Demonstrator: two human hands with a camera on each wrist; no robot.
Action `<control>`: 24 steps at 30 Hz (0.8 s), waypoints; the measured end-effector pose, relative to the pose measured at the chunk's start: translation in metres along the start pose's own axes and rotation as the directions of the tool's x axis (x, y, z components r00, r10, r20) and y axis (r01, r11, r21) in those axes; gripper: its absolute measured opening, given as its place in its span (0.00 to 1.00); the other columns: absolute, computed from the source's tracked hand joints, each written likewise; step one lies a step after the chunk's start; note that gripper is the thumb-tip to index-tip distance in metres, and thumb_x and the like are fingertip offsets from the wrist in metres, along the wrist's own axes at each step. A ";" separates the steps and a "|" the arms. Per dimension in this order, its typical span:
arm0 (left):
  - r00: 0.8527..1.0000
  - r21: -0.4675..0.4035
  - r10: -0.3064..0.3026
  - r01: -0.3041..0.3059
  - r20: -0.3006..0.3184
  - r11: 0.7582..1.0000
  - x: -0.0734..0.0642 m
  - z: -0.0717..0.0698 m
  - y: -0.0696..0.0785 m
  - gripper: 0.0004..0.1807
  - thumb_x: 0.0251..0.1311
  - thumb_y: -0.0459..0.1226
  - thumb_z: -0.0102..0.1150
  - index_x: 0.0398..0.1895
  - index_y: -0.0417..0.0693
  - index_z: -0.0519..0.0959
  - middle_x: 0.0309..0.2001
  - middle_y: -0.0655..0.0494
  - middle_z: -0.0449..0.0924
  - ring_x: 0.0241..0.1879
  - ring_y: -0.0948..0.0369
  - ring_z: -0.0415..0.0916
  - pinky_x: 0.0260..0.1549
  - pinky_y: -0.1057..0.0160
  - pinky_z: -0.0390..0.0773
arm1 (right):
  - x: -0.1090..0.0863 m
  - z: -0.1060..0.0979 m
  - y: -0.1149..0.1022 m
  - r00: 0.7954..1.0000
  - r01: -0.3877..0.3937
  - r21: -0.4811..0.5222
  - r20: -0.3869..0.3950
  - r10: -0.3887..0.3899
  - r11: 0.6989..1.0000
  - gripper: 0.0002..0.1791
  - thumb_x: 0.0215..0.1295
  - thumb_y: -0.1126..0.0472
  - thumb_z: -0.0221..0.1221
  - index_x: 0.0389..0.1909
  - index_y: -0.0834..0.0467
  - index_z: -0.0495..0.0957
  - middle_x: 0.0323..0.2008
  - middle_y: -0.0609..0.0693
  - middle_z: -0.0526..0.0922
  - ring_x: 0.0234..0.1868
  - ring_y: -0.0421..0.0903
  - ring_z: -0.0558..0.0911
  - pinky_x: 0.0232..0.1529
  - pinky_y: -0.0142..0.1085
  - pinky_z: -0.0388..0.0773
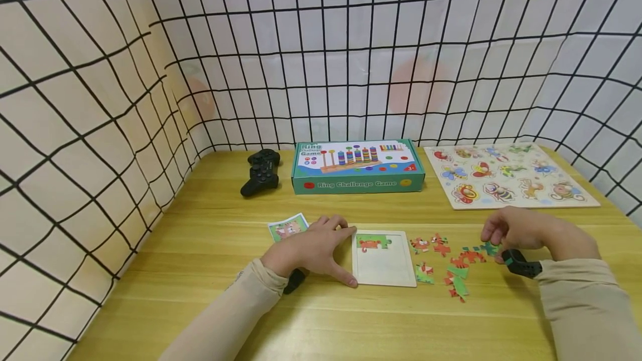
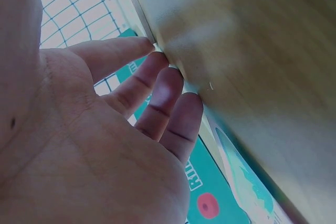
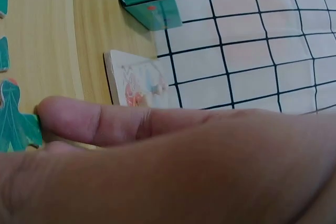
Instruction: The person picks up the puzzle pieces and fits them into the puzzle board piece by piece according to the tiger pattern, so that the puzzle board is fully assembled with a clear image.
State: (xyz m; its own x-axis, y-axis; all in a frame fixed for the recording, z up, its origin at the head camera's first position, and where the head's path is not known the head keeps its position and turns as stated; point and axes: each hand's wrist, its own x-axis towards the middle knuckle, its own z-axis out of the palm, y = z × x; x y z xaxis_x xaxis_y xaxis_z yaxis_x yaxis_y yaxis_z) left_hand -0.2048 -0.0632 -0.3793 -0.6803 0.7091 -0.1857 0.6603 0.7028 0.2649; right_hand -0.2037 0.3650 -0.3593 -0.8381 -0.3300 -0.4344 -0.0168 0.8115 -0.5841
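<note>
A square wooden puzzle tray (image 1: 386, 266) lies on the table with joined red and green pieces in its upper left corner. My left hand (image 1: 316, 247) touches its left edge, thumb at the lower corner and fingers at the upper one. In the left wrist view the fingers of the left hand (image 2: 121, 114) are loosely bent. At the right, my right hand (image 1: 524, 233) pinches a green puzzle piece (image 1: 490, 249) between fingertips and thumb. The right wrist view shows that green piece (image 3: 18, 121) at the fingertips; the thumb is largely hidden there.
Several loose puzzle pieces (image 1: 458, 272) lie right of the tray. A picture card (image 1: 288, 228) is partly behind the left hand. Farther back are a black game controller (image 1: 262, 171), a Ring Challenge Game box (image 1: 358, 167) and an insect peg board (image 1: 506, 174). Grid-patterned cloth walls (image 1: 331, 60) enclose the table.
</note>
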 end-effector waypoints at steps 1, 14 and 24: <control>1.000 0.001 -0.001 0.001 0.001 1.000 0.000 0.000 0.000 0.61 0.44 0.72 0.67 0.78 0.51 0.61 0.66 0.56 0.61 0.63 0.55 0.59 0.63 0.56 0.64 | 0.000 0.000 0.001 1.000 0.024 -0.028 -0.005 -0.024 0.999 0.15 0.51 0.74 0.72 0.39 0.64 0.80 0.31 0.51 0.75 0.35 0.47 0.74 0.35 0.35 0.76; 1.000 -0.008 -0.013 0.013 0.009 1.000 0.000 0.000 0.001 0.61 0.43 0.72 0.68 0.78 0.52 0.61 0.67 0.56 0.61 0.63 0.55 0.59 0.63 0.55 0.65 | -0.001 -0.002 -0.001 0.994 0.081 -0.054 -0.063 -0.084 0.995 0.20 0.52 0.65 0.76 0.44 0.63 0.79 0.38 0.52 0.77 0.37 0.48 0.73 0.34 0.37 0.75; 1.000 -0.001 -0.018 0.018 0.011 1.000 0.000 0.000 0.001 0.61 0.43 0.73 0.67 0.78 0.52 0.61 0.67 0.57 0.61 0.63 0.56 0.58 0.63 0.55 0.66 | 0.002 -0.001 0.002 0.996 -0.014 -0.079 -0.089 0.007 0.997 0.22 0.54 0.58 0.76 0.41 0.67 0.77 0.33 0.51 0.73 0.33 0.47 0.72 0.32 0.37 0.74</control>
State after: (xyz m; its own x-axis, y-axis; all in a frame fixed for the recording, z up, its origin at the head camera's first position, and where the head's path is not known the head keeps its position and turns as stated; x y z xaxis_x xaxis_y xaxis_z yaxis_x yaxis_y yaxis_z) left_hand -0.2042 -0.0622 -0.3792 -0.6883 0.6971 -0.2008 0.6476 0.7152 0.2628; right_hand -0.2064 0.3665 -0.3607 -0.8836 -0.2798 -0.3754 -0.0478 0.8516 -0.5221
